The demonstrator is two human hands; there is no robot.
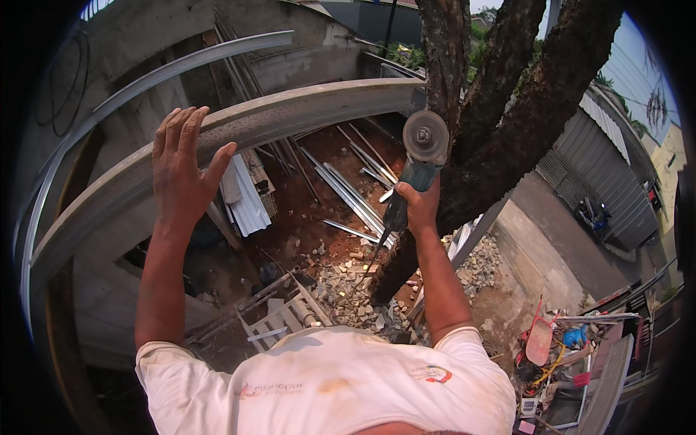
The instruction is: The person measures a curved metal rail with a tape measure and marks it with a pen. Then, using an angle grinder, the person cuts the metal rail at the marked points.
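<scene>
My right hand (420, 206) is wrapped round the body of an angle grinder (417, 176), held upright in front of the tree trunk. Its round grey disc (435, 148) points up and away from me, and a dark cord hangs below it. My left hand (181, 156) is raised with the thumb spread and the fingers stretched out, holding nothing. It overlaps the long grey beam (312, 105), whose far end reaches the tree; whether the palm touches the beam, I cannot tell.
A thick forked tree (500, 145) stands close on the right. A thin metal channel (196, 56) runs beyond the beam. Well below are metal strips (348, 192), rubble (348, 286), a wooden ladder-like frame (286, 319) and a red wheelbarrow (539, 341) amid scrap.
</scene>
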